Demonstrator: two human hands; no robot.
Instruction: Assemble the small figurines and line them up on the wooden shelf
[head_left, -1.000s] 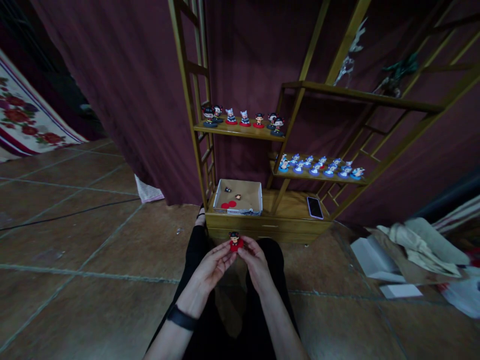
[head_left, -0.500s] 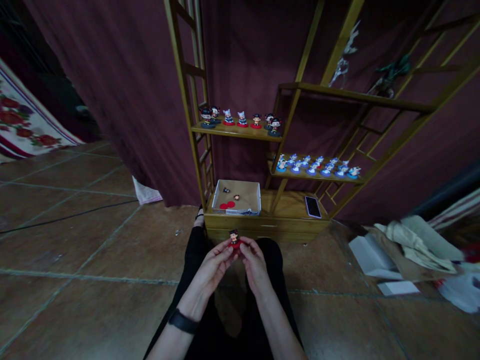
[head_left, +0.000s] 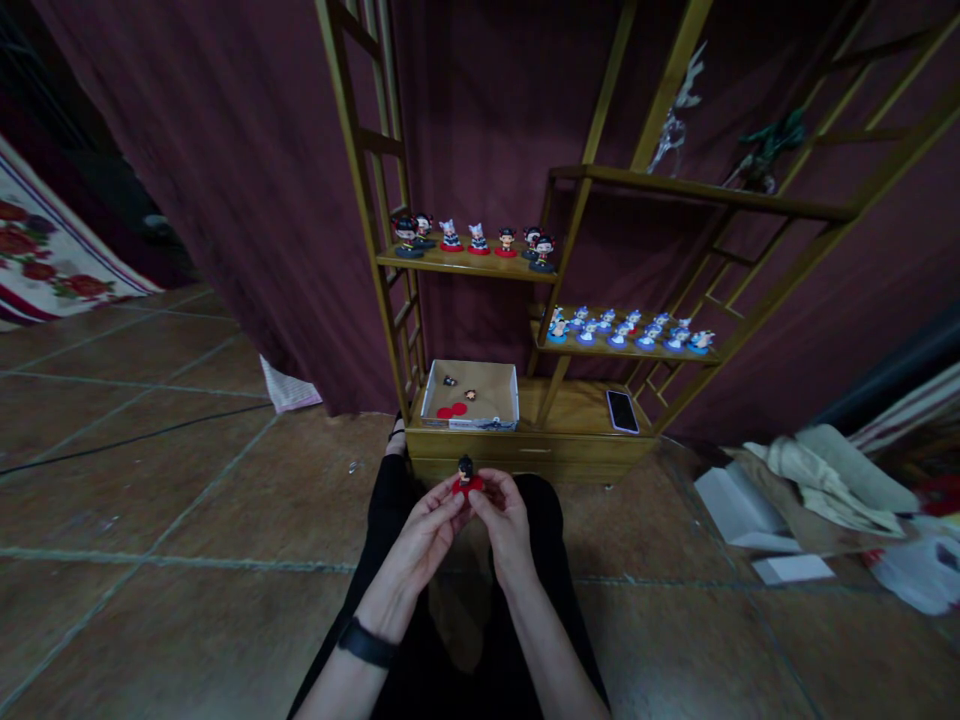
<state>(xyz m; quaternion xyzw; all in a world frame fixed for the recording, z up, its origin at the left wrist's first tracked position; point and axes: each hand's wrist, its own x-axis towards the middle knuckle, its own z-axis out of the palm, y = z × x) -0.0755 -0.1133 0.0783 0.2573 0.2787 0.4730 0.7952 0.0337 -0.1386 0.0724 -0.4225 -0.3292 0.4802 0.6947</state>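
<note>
Between my two hands, above my knees, I hold a small dark-haired figurine [head_left: 466, 470] upright on a round red base. My left hand [head_left: 429, 527] grips the base from the left, thumb on top. On the other side, my right hand [head_left: 505, 520] pinches its right edge. The figurine is turned sideways to me. Just beyond my hands, a shallow cardboard box [head_left: 491, 385] rests on the bottom shelf. Two small figure pieces and two red discs [head_left: 451, 411] lie in it.
A wooden display rack [head_left: 480, 268] holds several figurines on its upper left shelf and several blue-white ones [head_left: 619, 335] lower right. A phone [head_left: 622, 411] lies on the bottom shelf. White boxes [head_left: 742, 507], cloth and a plastic bag [head_left: 922, 572] sit on the floor at right.
The figurine has turned from facing me to a side-on position. My right fingers have shifted slightly on the base. The view has moved a little.
</note>
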